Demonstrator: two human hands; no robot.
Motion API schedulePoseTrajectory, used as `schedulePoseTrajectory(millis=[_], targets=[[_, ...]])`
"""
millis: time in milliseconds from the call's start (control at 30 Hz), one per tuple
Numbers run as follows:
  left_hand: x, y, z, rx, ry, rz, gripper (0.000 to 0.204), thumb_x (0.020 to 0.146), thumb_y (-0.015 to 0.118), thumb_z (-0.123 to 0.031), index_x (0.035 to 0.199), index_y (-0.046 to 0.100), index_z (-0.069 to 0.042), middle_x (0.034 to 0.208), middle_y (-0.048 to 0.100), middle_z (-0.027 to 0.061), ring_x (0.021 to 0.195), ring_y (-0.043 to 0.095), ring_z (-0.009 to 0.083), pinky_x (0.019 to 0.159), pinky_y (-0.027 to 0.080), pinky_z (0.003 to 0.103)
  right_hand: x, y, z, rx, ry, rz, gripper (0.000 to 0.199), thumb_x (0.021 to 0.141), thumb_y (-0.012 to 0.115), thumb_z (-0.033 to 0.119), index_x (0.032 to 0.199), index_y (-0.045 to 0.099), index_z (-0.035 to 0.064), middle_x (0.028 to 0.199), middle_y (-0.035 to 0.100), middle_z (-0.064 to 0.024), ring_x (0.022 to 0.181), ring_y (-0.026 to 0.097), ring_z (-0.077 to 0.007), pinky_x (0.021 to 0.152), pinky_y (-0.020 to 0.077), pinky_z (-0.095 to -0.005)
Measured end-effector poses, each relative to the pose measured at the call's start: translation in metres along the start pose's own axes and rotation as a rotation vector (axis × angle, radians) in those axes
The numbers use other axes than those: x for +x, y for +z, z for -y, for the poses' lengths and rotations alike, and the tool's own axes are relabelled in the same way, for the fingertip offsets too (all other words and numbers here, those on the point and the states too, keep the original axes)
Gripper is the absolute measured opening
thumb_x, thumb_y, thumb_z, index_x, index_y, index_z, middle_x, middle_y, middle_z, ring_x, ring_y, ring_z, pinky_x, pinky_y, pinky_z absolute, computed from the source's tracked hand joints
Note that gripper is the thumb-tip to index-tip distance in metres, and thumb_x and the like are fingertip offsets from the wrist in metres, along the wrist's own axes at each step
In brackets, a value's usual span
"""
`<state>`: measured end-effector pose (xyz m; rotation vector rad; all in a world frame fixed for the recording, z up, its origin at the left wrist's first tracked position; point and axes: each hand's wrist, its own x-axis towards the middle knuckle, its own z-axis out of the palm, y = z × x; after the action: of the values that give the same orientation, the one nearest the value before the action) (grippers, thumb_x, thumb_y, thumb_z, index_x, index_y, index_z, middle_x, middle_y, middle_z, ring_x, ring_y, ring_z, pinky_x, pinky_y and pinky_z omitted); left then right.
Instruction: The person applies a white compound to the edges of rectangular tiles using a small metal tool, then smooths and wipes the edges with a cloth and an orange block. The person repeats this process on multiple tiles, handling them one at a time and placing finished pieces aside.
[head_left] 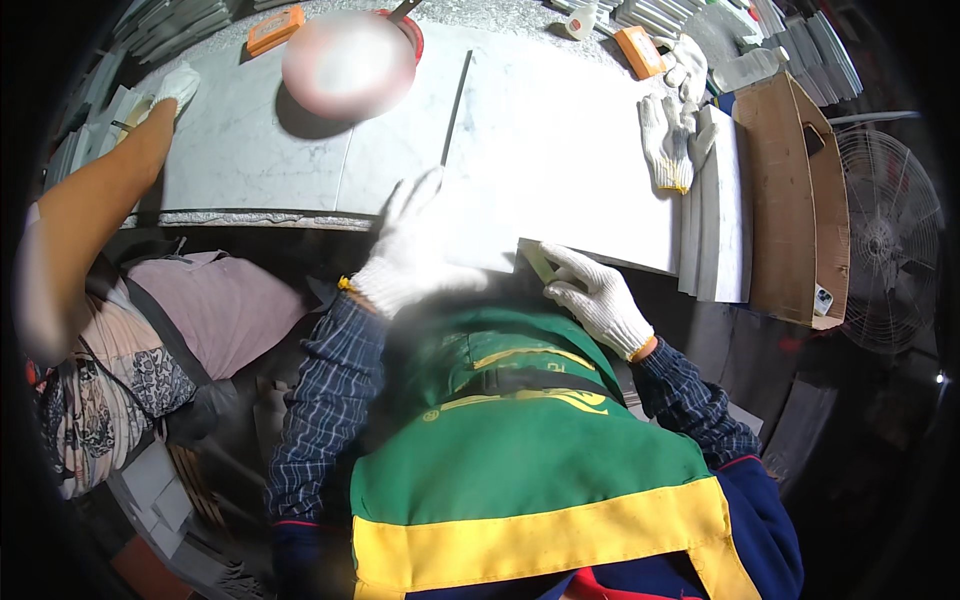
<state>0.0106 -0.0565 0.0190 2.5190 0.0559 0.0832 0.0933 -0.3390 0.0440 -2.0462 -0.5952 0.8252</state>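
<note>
My left hand (410,250), in a white knit glove, lies spread on the near edge of a white marble-look slab (560,140), fingers pointing away from me. At the slab's near edge, right of the left hand, my right hand (603,305), gloved too, pinches a thin yellow-green block (538,262) between thumb and fingers. One end of the block meets the slab's edge. Its underside cannot be made out. Glare washes out much of the slab's surface.
Another person's arm (130,170) reaches in at the left. A blurred red basin (400,60) stands at the back. Spare white gloves (668,140), upright tiles (725,205), a cardboard box (785,200) and a fan (885,235) are at the right. An orange box (640,52) sits behind.
</note>
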Motion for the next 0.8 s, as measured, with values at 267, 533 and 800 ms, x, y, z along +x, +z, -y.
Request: schedulePoseTrajectory(millis=[267,533,800], targets=[[-0.004,0.024,0.020,0.080,0.122,-0.013,0.105,0.061,0.091,-0.054,0.153,0.056,-0.017,0.164,0.047,0.0047,0.158,0.032,0.0313,0.129,0.018,0.053,0.022,0.001,0.009,-0.202,-0.346,-0.021,0.044,0.099,0.064,0.005,0.142,0.068,0.0110,0.113,0.079,-0.0117,0.100,0.072,-0.0168,0.094,0.0587,-0.0322],[-0.007,0.034,0.023,0.137,0.141,-0.072,0.106,0.059,0.091,-0.056,0.153,0.057,-0.020,0.165,0.047,0.0027,0.158,0.032,0.0297,0.129,0.018,0.052,0.036,0.003,0.007,-0.203,-0.346,0.058,0.038,0.098,0.066,0.005,0.135,0.072,0.0117,0.112,0.079,-0.0112,0.100,0.073,-0.0206,0.093,0.0587,-0.0339],[-0.005,0.034,0.026,0.119,0.163,-0.099,0.108,0.056,0.094,-0.052,0.153,0.058,-0.021,0.164,0.049,0.0019,0.157,0.034,0.0289,0.129,0.019,0.052,0.034,0.006,0.020,-0.244,-0.509,-0.003,0.034,0.095,0.066,0.005,0.128,0.075,0.0096,0.098,0.077,-0.0092,0.088,0.075,-0.0219,0.080,0.0595,-0.0318]])
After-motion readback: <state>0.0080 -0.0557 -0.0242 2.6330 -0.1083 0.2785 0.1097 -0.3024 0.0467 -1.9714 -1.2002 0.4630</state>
